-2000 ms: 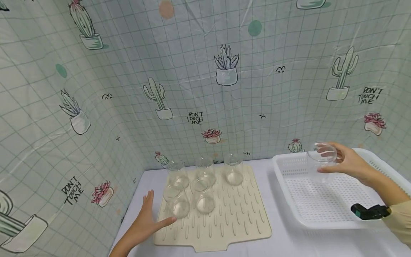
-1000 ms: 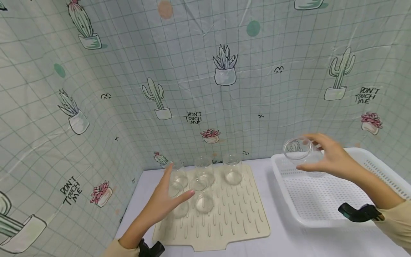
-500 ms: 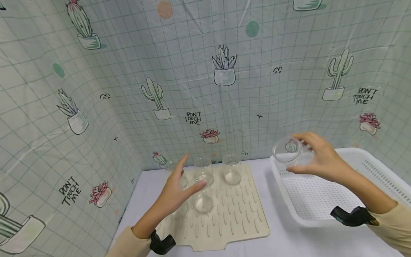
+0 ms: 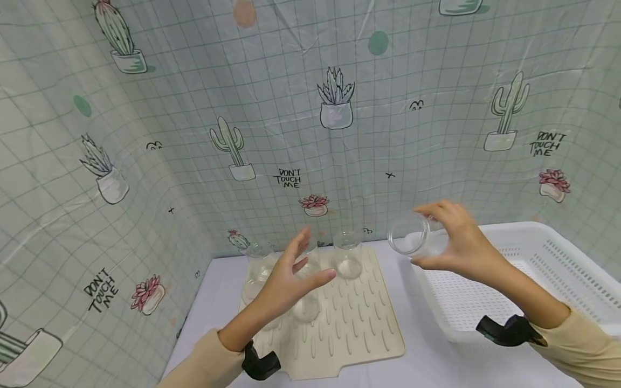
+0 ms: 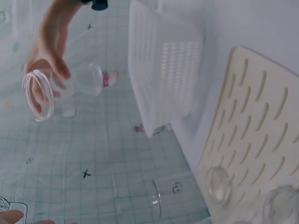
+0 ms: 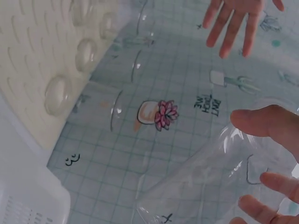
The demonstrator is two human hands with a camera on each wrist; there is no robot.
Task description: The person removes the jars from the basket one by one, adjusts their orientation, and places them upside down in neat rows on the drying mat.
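Above the left rim of the white basket [image 4: 477, 291], my right hand [image 4: 463, 242] grips a clear jar [image 4: 433, 242], thumb below and fingers above. The jar lies tilted on its side, mouth to the left; the left wrist view shows its ringed rim [image 5: 39, 95]. My left hand [image 4: 286, 283], fingers spread and holding nothing, is over the beige drying mat [image 4: 359, 331]. From the head it overlaps several clear jars standing there, partly hiding them. One upright jar [image 4: 348, 256] shows fully at the mat's back, another [image 4: 305, 308] nearer the front.
The perforated basket stands on the white tablecloth [image 4: 412, 323] to the right of the mat. Behind and to the left hangs a grid-patterned curtain [image 4: 368, 151] printed with cacti. A black strap [image 4: 506, 330] sits on the right wrist, another [image 4: 259, 364] on the left.
My right hand has carried the jar leftward from over the basket, tipping it from upright onto its side. My left hand has risen and moved right across the mat.
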